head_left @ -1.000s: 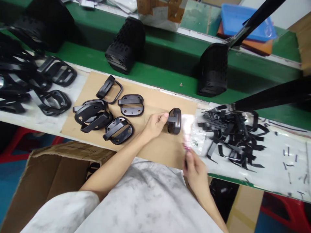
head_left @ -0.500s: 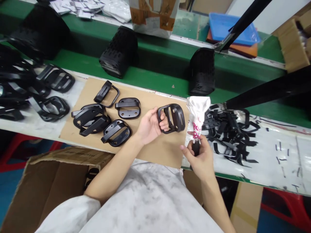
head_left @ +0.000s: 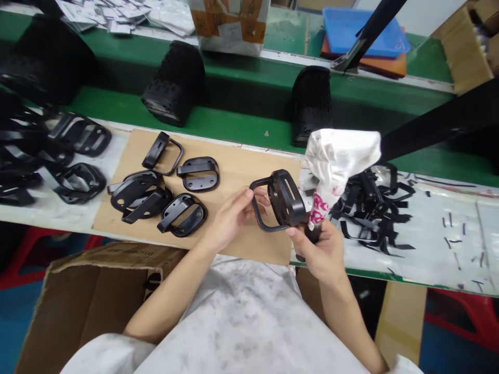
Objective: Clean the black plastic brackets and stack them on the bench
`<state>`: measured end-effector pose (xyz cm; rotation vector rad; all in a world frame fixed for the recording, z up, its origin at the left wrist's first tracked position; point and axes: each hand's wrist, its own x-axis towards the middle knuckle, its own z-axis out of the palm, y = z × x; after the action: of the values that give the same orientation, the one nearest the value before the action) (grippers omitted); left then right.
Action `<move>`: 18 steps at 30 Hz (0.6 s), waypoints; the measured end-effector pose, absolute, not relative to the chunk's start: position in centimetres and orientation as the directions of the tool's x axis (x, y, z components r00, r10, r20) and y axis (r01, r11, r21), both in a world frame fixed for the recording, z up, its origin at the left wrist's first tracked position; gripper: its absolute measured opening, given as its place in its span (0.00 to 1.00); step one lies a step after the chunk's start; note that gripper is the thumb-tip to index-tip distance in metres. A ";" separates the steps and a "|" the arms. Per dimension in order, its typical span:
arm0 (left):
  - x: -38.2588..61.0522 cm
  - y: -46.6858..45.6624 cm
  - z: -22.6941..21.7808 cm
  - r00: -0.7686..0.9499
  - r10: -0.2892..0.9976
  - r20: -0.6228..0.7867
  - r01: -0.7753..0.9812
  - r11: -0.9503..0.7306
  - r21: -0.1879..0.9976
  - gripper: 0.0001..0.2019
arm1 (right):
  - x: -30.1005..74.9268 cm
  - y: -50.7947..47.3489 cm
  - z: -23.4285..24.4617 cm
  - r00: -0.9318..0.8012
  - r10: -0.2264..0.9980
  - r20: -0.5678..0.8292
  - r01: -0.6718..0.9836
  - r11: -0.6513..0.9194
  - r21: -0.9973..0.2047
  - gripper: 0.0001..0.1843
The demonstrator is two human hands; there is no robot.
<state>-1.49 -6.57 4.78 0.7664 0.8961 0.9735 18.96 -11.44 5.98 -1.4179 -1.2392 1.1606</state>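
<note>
My left hand (head_left: 237, 210) pinches the thin loop of a black plastic bracket (head_left: 287, 200), whose slotted plate faces right. The bracket is raised above a sheet of brown cardboard (head_left: 241, 244). In my right hand (head_left: 322, 252) is the dark handle of a hammer (head_left: 331, 171), its head wrapped in white plastic with pink writing on the neck. My right thumb touches the lower edge of the bracket. Several similar brackets (head_left: 198, 174) lie at the left of the cardboard, some stacked on each other.
A heap of black strap-like parts (head_left: 374, 208) lies right of the cardboard, and more black brackets (head_left: 78, 182) are piled left. Black perforated holders (head_left: 175, 83) stand on the green bench behind. A slanting black bar (head_left: 440, 122) crosses at right. An open carton (head_left: 89, 301) is below left.
The bracket has turned and come down toward my right hand, whose thumb now meets it. The hammer head has swung so its side shows. The view has shifted slightly.
</note>
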 end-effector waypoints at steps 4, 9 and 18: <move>-2.6 -7.5 4.6 0.173 0.973 0.154 0.212 -0.190 0.959 0.19 | 19.4 -11.5 6.4 0.047 0.997 -0.063 0.197 -0.071 -0.978 0.14; -3.4 -7.8 5.7 0.470 0.739 0.483 0.372 -0.662 0.651 0.09 | 19.5 -11.4 6.3 0.023 0.996 -0.089 0.201 -0.091 -0.975 0.14; -2.2 -8.6 6.0 0.521 0.649 0.554 0.352 -0.755 0.553 0.09 | 20.0 -12.0 5.9 -0.040 0.997 -0.069 0.226 -0.058 -0.972 0.11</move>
<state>-2.22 -8.58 6.00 2.3928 0.8263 1.0992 19.98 -11.99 5.92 -1.4015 -1.3811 1.1761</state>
